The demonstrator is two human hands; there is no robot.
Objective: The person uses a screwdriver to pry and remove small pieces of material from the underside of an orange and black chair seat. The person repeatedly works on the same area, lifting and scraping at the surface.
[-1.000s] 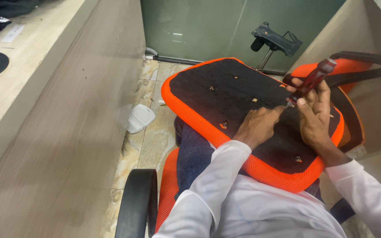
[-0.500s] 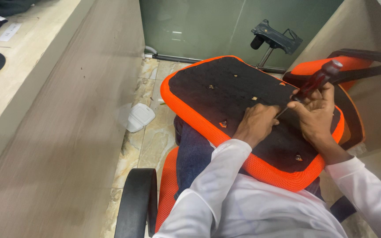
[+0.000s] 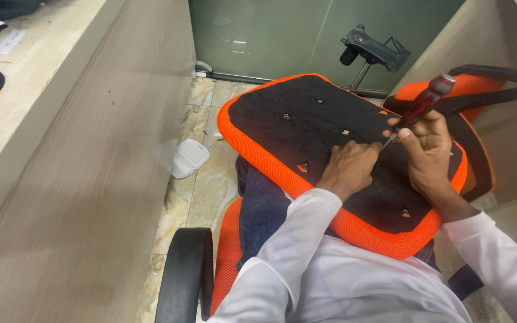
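- Our right hand (image 3: 429,149) is closed around a red-handled screwdriver (image 3: 423,106), tip down on the black underside of an orange-rimmed chair seat (image 3: 306,119) across our lap.
- Our left hand (image 3: 348,169) rests on that panel, fingers curled beside the tip, gripping nothing we can see.

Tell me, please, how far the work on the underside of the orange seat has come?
Done: nothing visibly fastened. In hand: the right hand drives a red-handled screwdriver into the seat underside; the left hand steadies beside the tip. Left: other screw holes look open; the metal mechanism lies apart.
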